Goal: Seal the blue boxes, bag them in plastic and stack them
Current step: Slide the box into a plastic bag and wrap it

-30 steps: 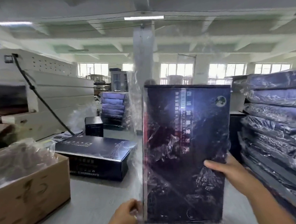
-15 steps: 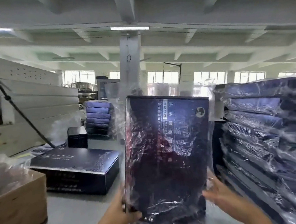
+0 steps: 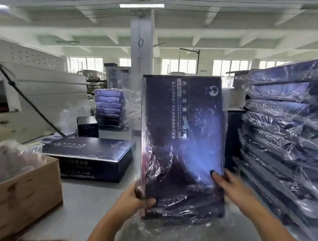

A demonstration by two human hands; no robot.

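A dark blue box (image 3: 183, 137) wrapped in a clear plastic bag stands upright in front of me, lifted above the grey table (image 3: 81, 201). My left hand (image 3: 137, 199) grips its lower left edge, thumb on the front. My right hand (image 3: 228, 183) holds the lower right edge, thumb pressed on the front face. Loose plastic hangs below the box. A tall stack of bagged blue boxes (image 3: 286, 130) rises at the right. An unbagged blue box (image 3: 89, 155) lies flat on the table at the left.
A brown carton (image 3: 24, 193) filled with plastic stands at the near left. A small dark box (image 3: 87, 126) and another stack of blue boxes (image 3: 109, 107) sit farther back. A white machine (image 3: 36, 95) with a black cable fills the left. A pillar (image 3: 142, 48) stands behind.
The bagged box rose off the table and shifted slightly right toward the stack. My left hand moved up from the bag's bottom corner to the box's edge. My view turned right.
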